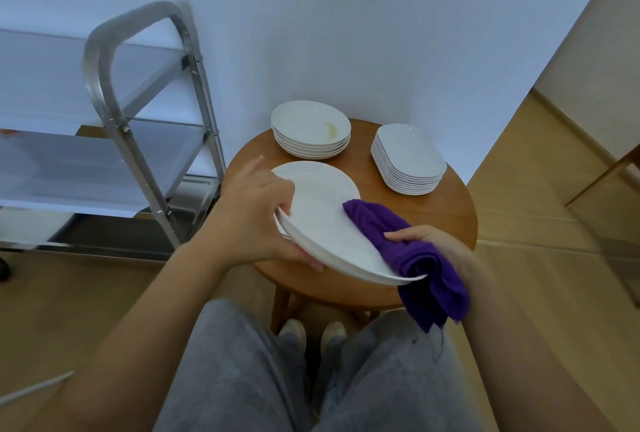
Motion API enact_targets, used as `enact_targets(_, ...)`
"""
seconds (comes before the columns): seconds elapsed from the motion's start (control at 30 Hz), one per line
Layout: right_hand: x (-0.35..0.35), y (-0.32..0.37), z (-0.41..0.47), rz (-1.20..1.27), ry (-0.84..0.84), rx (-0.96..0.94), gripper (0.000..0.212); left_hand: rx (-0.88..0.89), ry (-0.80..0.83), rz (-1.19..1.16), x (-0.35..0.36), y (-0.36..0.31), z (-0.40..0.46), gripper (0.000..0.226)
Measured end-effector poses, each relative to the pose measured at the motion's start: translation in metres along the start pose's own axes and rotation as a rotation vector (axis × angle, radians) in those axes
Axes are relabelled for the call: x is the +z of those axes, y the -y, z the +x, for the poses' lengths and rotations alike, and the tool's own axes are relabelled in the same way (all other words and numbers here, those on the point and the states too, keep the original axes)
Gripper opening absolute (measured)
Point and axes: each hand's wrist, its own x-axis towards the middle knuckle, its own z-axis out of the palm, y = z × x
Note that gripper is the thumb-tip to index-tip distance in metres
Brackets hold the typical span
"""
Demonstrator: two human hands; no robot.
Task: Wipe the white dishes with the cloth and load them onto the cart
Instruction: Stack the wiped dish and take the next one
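Observation:
My left hand (258, 213) grips the left rim of a round white plate (322, 213), tilted above the round wooden table (453, 220). Another plate edge shows just beneath it at my fingers. My right hand (436, 244) holds a bunched purple cloth (391, 237) pressed on the plate's right side; part of the cloth hangs below the rim. On the table behind stand a stack of round white plates (311, 130), the top one with a yellowish stain, and a stack of rounded rectangular white dishes (410, 160). The metal cart (138, 141) stands to the left.
The cart's shelves look bare where visible, with a white wall behind. My legs in grey trousers and my feet are under the table's near edge. Wooden floor lies to the right, along with a wooden furniture leg (602, 175).

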Motion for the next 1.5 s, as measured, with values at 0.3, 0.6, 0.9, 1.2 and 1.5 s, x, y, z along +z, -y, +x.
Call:
enact_targets(0.3, 0.003, 0.001, 0.005, 0.592, -0.148, -0.296, 0.009, -0.352, -0.192, -0.076, 0.020, -0.018, -0.003, 0.072)
enact_targets(0.6, 0.002, 0.008, -0.021, 0.621, -0.409, -1.055, 0.018, -0.928, -0.430, -0.605, 0.039, -0.016, 0.005, 0.062)
enact_targets(0.9, 0.087, -0.005, -0.030, -0.279, -0.905, -1.336, 0.053, -0.965, -0.483, -0.597, 0.051, -0.018, 0.014, 0.060)
enact_targets(1.2, 0.106, -0.009, -0.015, -1.183, -0.502, -1.235, 0.063, -0.861, -0.546, -0.560, 0.045, -0.024, 0.000, 0.062)
enact_targets(1.5, 0.071, 0.016, -0.015, -1.285, -0.582, -1.592, 0.055, -0.888, -0.393, -0.624, 0.032, -0.025, 0.002, 0.055)
